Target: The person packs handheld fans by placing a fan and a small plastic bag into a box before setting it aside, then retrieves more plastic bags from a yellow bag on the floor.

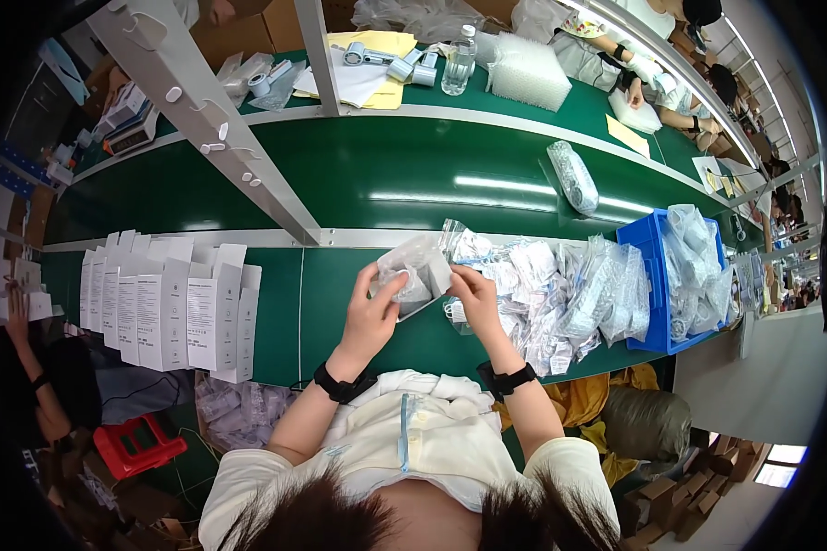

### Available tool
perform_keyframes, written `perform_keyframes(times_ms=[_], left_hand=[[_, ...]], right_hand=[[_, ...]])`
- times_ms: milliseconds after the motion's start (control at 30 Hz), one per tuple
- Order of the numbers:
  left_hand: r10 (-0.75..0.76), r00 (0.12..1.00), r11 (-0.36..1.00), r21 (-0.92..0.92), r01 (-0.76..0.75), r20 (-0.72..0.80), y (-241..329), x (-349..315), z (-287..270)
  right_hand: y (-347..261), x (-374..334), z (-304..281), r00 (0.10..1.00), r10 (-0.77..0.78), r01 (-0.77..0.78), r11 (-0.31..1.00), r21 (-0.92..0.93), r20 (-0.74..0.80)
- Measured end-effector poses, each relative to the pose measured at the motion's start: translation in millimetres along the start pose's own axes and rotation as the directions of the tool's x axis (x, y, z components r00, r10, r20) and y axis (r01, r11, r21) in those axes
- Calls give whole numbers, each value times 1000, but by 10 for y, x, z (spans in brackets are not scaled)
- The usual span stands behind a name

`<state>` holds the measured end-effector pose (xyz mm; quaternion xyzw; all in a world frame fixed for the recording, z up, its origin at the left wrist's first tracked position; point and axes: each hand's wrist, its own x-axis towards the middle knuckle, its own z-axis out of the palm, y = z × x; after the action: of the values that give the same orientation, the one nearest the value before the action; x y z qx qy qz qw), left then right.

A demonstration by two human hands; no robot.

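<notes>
- The left hand point(374, 312) is curled around the near left side of a small white carton point(420, 275), thumb and fingers closed on it, holding it just above the green worktable point(340, 312).
- The right hand point(473, 292) pinches the carton's right edge, fingers bent and closed on the flap end; the carton sits between both hands, tilted, its open top wrapped in or stuffed with clear plastic film.
- Both wrists wear black bands.
- Just right of the right hand lies a heap of clear bagged parts point(560, 294), touching the table and spreading toward a blue bin point(648, 275) filled with more bags.
- Well to the left stands a row of upright white boxes point(165, 308) with open lids.
- Beyond the worktable runs a green conveyor belt point(413, 174); a single bubble-wrapped item point(572, 176) lies on it.
- Farthest, on the far bench, stands a clear water bottle point(459, 60) beside yellow and white papers point(363, 78).
</notes>
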<state>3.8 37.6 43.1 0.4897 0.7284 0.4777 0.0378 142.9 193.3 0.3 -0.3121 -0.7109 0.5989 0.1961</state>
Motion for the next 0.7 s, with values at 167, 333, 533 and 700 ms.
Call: perform_keyframes(times_ms=[167, 333, 533, 700], left_hand=[[14, 996, 994, 110, -23, 84, 45, 68, -55], [-84, 989, 970, 238, 54, 120, 55, 233, -59], [-181, 972, 981, 92, 169, 148, -24, 408, -70], [-211, 968, 977, 26, 209, 138, -92, 450, -152]], right_hand=[[305, 525, -290, 915, -374, 154, 676, -721, -155], [417, 920, -277, 974, -60, 225, 421, -879, 221], [460, 772, -573, 952, -289, 266, 608, -748, 104], [-861, 110, -316, 782, -528, 443, 845, -299, -332]])
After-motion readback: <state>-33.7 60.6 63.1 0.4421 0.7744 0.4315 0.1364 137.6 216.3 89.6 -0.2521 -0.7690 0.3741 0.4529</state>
